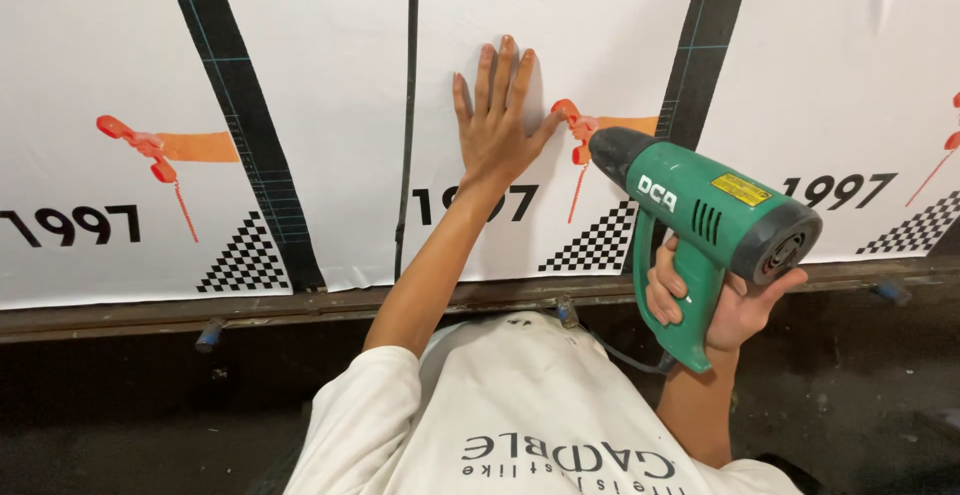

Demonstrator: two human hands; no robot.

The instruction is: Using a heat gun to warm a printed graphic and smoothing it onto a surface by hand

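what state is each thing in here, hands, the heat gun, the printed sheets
left hand: open, fingers spread, pressed flat on the middle sheet
right hand: closed around the heat gun's handle
green heat gun: held up, nozzle aimed at the sheet beside the left hand's thumb
middle printed sheet: lying flat, under the left hand
left printed sheet: flat, untouched
right printed sheet: flat, slightly wrinkled near the top

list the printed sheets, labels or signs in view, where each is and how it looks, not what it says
Left printed sheet: far left, white, black diagonal band, orange-red figure, checker patch.
Middle printed sheet: centre, same design; the left hand lies flat on it.
Right printed sheet: far right, same design, partly cut off.
Yellow label: small rectangle on the green heat gun in the right hand.
White lettering: on the gun's side.
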